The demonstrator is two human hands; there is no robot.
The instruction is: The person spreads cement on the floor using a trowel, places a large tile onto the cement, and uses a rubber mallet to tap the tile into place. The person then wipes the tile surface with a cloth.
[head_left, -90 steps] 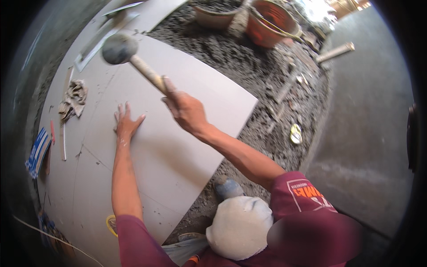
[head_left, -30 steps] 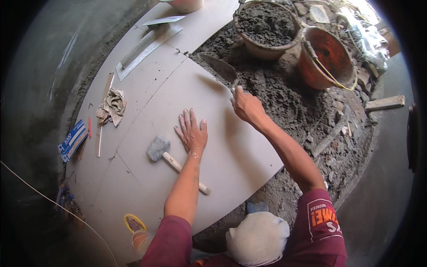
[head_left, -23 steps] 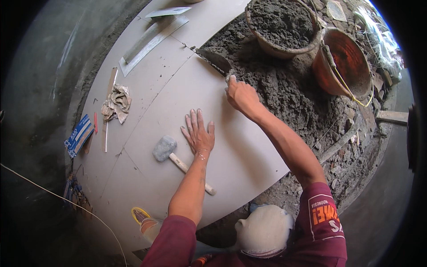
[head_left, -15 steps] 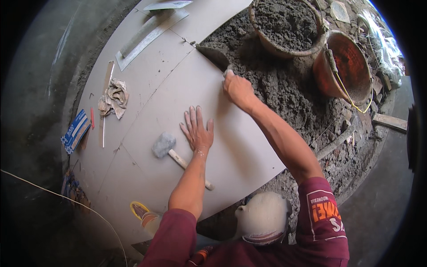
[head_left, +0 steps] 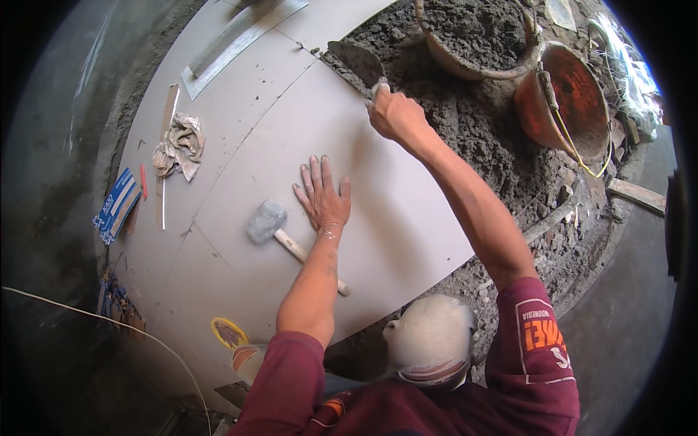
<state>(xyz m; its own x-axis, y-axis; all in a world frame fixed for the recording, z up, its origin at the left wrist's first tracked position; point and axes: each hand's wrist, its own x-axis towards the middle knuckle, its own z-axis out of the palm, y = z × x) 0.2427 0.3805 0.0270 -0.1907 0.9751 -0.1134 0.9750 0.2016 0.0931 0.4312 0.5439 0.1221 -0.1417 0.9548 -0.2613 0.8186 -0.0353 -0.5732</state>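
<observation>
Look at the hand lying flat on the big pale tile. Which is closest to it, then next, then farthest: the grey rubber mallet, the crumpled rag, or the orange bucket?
From the left hand, flat on the big pale tile:
1. Grey rubber mallet with wooden handle, just beside it on its left, on the same tile.
2. Crumpled beige rag, farther left and up, on the neighbouring tile.
3. Orange round bucket, far to the upper right, on the mortar.

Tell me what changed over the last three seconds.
The right hand let go of the mallet, which it held raised three seconds ago; the mallet now lies on the tile beside the left hand. The right hand took up a trowel and carried it to the tile's far edge, by the mortar. The left hand stayed flat on the tile; the rag and buckets kept their places.
</observation>
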